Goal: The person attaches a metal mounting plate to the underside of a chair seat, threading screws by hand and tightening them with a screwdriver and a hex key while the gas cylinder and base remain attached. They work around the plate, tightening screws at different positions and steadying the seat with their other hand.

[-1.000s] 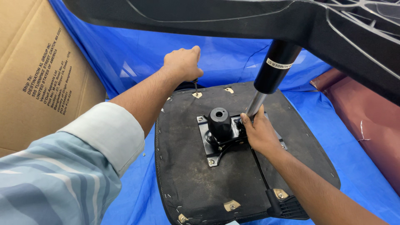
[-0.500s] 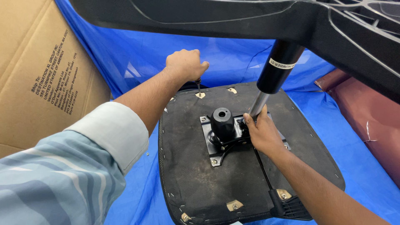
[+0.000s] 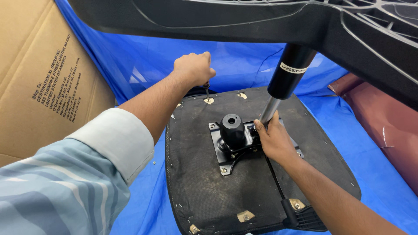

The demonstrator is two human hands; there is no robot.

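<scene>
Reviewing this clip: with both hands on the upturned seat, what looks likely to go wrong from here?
1. The left hand drives a thin tool at the seat's far edge; it may slip off the small bracket.
2. The right hand rests beside the metal mechanism plate and gas cylinder; fingers might get pinched.
3. The chair base overhead looks unsteady.

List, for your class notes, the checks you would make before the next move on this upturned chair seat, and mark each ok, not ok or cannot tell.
1. Left hand grips a thin tool standing on a corner bracket: ok.
2. Tool tip seated in a screw: cannot tell, too small.
3. Right hand steadies the mechanism plate beside the black hub: ok.
4. Seat underside lies flat on the blue sheet: ok.
5. Plate bolts tight: cannot tell.
6. Gas cylinder close above the right hand, crowding the work: not ok.
</scene>
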